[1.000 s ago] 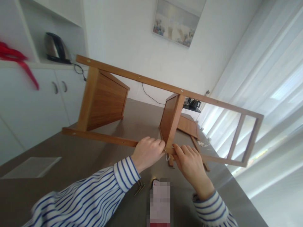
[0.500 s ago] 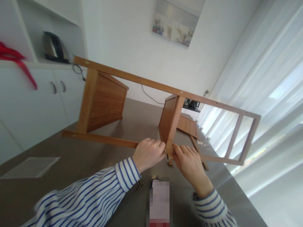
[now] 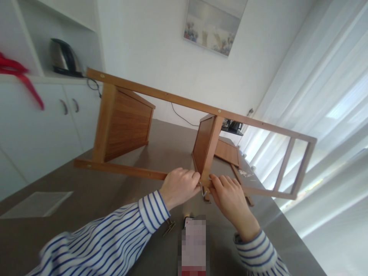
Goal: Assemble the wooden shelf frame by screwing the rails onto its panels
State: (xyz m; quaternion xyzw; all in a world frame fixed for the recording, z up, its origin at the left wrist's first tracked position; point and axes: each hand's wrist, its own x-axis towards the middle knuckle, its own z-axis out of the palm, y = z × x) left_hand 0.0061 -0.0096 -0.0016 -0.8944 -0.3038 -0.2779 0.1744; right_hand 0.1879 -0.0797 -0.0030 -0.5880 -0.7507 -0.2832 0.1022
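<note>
A wooden shelf frame (image 3: 161, 94) lies on its side on the grey table (image 3: 94, 195), with two brown shelf boards fixed between its long rails. My left hand (image 3: 179, 186) is closed around the near rail just left of the second board (image 3: 204, 147). My right hand (image 3: 230, 195) pinches a small metal hex key (image 3: 203, 191) at the joint under that board. Both sleeves are blue-and-white striped.
A loose wooden panel (image 3: 228, 152) and small parts lie behind the frame. A kettle (image 3: 61, 57) with its cable stands on the white cabinet at left, beside a red item (image 3: 20, 74). A clear plastic sheet (image 3: 37, 203) lies at the table's left. Curtains hang right.
The view has drifted slightly; both hands stay at the same joint on the near rail. Nothing was let go or picked up.
</note>
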